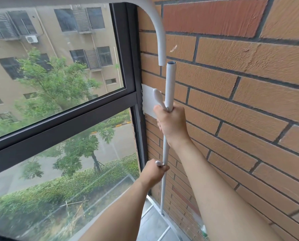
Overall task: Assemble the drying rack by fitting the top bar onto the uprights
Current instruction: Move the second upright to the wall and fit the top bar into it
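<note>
A white curved top bar hangs at twelve o'clock, its open lower end stopping just beside and slightly above the open tip of the white upright, the two tubes not yet joined. The upright runs from the frame's centre down toward six o'clock, where its foot meets a white base rail on the grey floor. The right hand has its fingers wrapped round the upright at mid-height, beside a white peg that angles up toward eleven o'clock. The left hand, lower down, clenches the same tube at a second peg. An orange brick wall fills the three o'clock side close behind the tube; a dark-framed window at nine o'clock shows trees and a beige building.
</note>
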Demonstrator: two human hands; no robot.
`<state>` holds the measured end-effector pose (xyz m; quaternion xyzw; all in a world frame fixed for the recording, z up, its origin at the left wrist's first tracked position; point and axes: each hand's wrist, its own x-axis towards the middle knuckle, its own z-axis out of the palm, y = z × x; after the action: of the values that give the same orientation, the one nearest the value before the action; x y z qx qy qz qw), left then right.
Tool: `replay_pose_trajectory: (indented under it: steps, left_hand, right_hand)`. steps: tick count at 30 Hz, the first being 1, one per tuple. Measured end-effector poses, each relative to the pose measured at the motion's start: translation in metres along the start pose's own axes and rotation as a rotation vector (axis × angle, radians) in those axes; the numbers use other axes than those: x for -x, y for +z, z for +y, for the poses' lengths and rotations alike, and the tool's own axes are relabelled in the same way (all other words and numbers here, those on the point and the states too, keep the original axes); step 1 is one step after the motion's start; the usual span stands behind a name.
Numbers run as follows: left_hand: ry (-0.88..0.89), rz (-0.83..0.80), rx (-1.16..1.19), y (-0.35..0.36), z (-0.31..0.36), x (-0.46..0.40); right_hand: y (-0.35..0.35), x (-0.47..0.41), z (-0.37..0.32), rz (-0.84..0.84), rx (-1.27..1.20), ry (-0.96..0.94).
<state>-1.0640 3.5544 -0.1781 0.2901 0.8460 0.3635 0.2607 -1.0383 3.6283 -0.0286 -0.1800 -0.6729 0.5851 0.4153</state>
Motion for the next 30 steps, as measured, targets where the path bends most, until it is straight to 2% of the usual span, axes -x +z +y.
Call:
replay_pose_trajectory:
  steps: [19,30]
  left_hand:
    - [0.061,-0.038,-0.080,0.025,0.021,-0.030]
    - [0.119,-0.118,-0.091,0.037,0.018,-0.032]
  right_hand:
    - [-0.035,-0.022,0.008,0.055,-0.001,0.014]
    - [-0.043,-0.018,0.013,0.042,0.065,-0.012]
